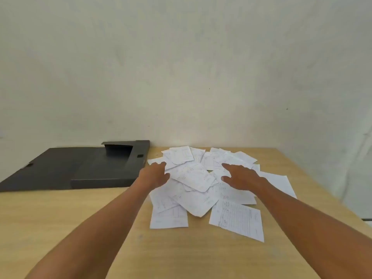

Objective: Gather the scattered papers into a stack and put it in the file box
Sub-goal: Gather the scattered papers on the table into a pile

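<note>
We see white papers (203,184) scattered, overlapping, at 1 o'clock on the wooden surface (80,214). Dark grey file box (104,168) lies open at 10 o'clock, just beside the pile. Left hand (156,174) rests on the pile's left edge, right hand (240,176) over its middle; fingers (226,165) spread, grasping nothing.

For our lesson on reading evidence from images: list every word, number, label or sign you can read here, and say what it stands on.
None can be read.
Scattered papers: handwriting and ruled tables show, too blurred to read.
Nearest sheet: written lines, too small to make out.
File box: no label or brand visible.
</note>
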Motion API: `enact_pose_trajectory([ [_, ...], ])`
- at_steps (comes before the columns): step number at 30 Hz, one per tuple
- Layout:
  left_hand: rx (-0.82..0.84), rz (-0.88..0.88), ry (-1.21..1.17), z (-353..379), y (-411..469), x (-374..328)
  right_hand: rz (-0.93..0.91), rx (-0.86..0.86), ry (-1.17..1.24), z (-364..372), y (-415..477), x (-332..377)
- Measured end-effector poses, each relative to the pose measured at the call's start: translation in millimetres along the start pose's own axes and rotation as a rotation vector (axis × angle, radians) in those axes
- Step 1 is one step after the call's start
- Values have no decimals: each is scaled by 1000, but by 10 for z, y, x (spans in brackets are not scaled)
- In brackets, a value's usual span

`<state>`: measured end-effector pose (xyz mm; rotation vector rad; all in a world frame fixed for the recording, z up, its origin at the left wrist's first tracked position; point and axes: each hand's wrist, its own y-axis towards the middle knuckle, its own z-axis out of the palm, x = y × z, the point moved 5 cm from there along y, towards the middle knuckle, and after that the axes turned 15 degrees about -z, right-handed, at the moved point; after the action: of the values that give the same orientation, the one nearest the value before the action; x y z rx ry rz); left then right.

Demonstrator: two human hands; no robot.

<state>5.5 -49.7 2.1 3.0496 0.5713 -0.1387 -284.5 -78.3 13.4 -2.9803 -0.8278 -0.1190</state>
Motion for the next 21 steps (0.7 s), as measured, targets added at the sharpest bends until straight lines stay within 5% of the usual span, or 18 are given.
enact_pose_trajectory([
  [7, 128, -321, -233, 364, 544, -20, 17, -7, 30, 246, 609, -197],
  [15, -73, -186, -228, 527, 1145, -326, 31, -134, 119, 576, 1351, -306],
  [21, 13, -307, -636, 550, 1488, -430, 44, -274, 109, 805, 1432, -317],
])
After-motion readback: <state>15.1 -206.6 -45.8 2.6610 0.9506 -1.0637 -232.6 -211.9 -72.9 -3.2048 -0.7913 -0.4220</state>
